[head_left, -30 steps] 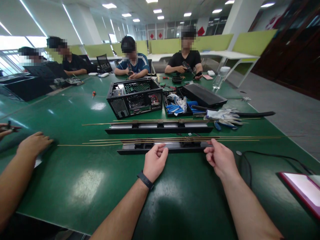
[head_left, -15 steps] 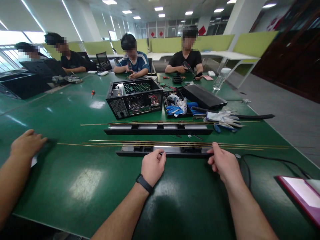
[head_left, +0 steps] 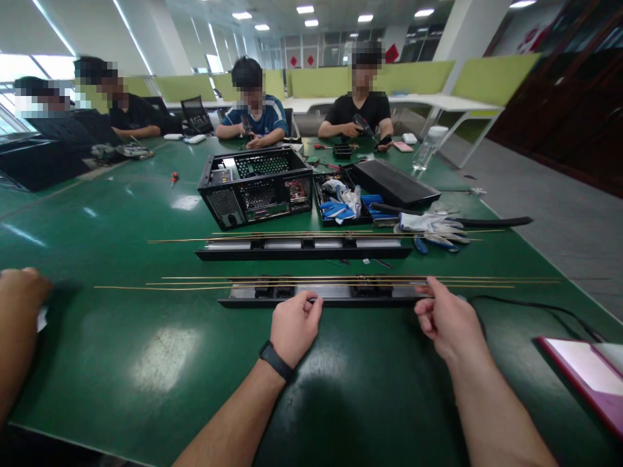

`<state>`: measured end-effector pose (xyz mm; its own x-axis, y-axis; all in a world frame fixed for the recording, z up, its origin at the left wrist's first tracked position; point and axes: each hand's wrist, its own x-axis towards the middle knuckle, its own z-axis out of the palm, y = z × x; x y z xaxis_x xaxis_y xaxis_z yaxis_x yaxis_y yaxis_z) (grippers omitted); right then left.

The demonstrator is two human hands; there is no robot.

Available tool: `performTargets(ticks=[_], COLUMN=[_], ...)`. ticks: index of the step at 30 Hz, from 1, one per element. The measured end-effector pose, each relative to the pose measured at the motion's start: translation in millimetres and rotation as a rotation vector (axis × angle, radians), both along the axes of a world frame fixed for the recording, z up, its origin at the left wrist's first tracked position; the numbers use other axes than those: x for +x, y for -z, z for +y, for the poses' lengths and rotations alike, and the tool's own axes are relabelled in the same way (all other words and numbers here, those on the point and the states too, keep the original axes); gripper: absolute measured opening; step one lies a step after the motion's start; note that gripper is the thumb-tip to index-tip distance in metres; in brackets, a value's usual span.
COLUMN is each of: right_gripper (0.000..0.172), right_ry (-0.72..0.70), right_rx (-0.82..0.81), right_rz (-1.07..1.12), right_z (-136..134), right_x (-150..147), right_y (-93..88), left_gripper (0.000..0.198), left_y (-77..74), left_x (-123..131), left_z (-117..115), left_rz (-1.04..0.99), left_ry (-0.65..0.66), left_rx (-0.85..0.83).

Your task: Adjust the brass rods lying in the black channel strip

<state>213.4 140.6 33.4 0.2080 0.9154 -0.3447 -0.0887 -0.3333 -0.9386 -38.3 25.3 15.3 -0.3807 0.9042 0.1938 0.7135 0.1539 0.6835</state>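
Observation:
A long black rail (head_left: 335,296) with a silver strip lies across the green table (head_left: 146,214) in front of me. Thin brass rods (head_left: 195,284) rest along its top. My left hand (head_left: 294,326), with a black watch on the wrist, is curled with its fingertips on the rail's near edge at the middle. My right hand (head_left: 448,321) is closed on the rail's right end. A second black rail (head_left: 304,248) with more brass rods lies parallel, farther away.
Behind the rails stand an open black computer case (head_left: 256,186), a black tray of blue-white gloves (head_left: 341,201), a black panel (head_left: 394,183) and loose gloves (head_left: 431,226). A cable (head_left: 535,308) and a pink-edged tablet (head_left: 584,373) lie right. A co-worker's hand (head_left: 17,292) rests left; several people sit opposite.
My right hand slid right along the near rail towards its end. The co-worker's hand at left drew back towards the table edge. My left hand stayed on the rail.

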Motion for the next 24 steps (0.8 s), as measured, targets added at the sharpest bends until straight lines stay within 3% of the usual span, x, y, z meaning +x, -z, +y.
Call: performTargets(ticks=[6, 14, 20, 24], right_gripper=[0.034, 0.051, 0.048, 0.05], right_ry=[0.099, -0.161, -0.023, -0.154], right_rx=[0.1, 0.091, 0.133, 0.094], right_rz=[0.135, 0.179, 0.184, 0.182], right_z=[5.6, -5.4, -3.8, -8.1], right_x=[9.5, -2.4, -2.0, -8.5], right_y=[7.9, 8.6, 9.3, 7.5], left_gripper=[0.018, 0.021, 0.021, 0.02], left_y=[0.5, 2.5, 2.1, 2.1], left_x=[0.5, 0.1, -0.3, 0.6], left_z=[-0.2, -1.0, -1.0, -0.4], left_rz=[0.005, 0.024, 0.021, 0.019], left_ry=[-0.001, 0.005, 0.004, -0.002], left_rx=[-0.007, 0.009, 0.003, -0.001])
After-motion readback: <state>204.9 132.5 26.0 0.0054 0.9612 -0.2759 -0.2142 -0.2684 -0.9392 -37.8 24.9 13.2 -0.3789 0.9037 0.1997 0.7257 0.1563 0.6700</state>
